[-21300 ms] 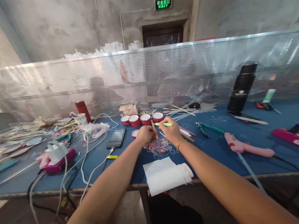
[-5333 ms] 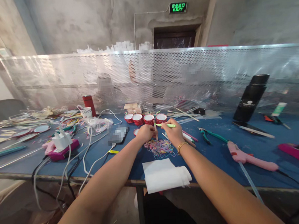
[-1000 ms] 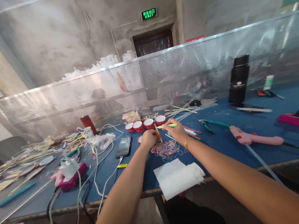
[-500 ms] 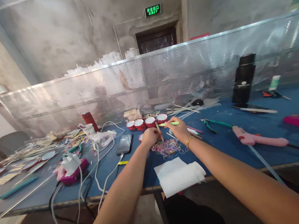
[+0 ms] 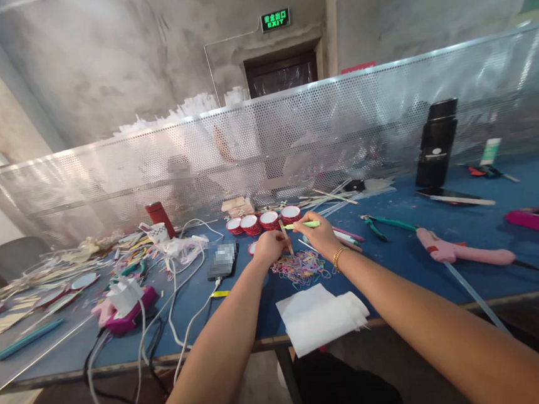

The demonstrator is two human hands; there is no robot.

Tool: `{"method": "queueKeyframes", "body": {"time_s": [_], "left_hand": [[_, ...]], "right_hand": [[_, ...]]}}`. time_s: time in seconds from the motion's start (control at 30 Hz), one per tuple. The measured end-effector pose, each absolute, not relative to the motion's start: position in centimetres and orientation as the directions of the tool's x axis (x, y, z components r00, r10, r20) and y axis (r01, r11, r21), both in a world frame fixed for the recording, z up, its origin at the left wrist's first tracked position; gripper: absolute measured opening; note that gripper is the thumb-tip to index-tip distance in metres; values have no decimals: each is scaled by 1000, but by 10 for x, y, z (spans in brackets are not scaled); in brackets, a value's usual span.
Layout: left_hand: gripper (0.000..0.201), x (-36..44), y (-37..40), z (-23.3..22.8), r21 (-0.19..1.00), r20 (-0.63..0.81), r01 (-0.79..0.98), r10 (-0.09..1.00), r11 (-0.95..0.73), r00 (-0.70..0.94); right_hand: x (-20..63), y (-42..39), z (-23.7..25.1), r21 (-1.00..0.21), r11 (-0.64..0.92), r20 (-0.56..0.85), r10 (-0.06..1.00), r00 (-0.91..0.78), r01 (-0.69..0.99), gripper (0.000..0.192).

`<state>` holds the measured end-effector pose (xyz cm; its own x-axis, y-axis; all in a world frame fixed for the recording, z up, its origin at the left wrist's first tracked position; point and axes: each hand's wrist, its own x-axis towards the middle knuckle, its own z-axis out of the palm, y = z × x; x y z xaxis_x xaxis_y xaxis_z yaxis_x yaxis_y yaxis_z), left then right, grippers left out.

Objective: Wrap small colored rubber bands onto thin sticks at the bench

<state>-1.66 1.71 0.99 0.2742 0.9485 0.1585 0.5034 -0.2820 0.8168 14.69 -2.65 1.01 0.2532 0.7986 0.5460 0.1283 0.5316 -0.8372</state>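
My left hand (image 5: 268, 248) is closed on a flat wooden craft stick (image 5: 286, 239), which stands nearly upright between the fingers. In my right hand (image 5: 320, 234) is a light green marker pen (image 5: 310, 225), its tip end at the upper part of the stick; whether it touches cannot be told. Just below the hands lies a heap of small multicoloured rubber bands (image 5: 298, 268). Behind them stand several small red drum-like rounds with white tops (image 5: 268, 219). Another such round is partly hidden by my left hand. Nearest me, a folded white cloth or tissue (image 5: 321, 320) lies at the table edge.
A phone (image 5: 222, 261) on a white cable lies left, beside a purple power strip (image 5: 132, 311) and loose cords. On the right are teal-handled pliers (image 5: 389, 223), a pink glue gun (image 5: 462, 251) and a black flask (image 5: 437, 143). A perforated metal screen (image 5: 337, 114) borders the back.
Both hands keep nearly the same pose on the stick and the marker. The whole view has shifted slightly, with things appearing a little further left.
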Motion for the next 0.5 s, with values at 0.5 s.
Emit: {"method": "queueKeyframes", "body": {"time_s": [0.5], "left_hand": [[5,-18,21,8,778,164,558,950,-290,264]], "right_hand": [[148,-24,9,-832,539,551,776,307,131,28]]}}
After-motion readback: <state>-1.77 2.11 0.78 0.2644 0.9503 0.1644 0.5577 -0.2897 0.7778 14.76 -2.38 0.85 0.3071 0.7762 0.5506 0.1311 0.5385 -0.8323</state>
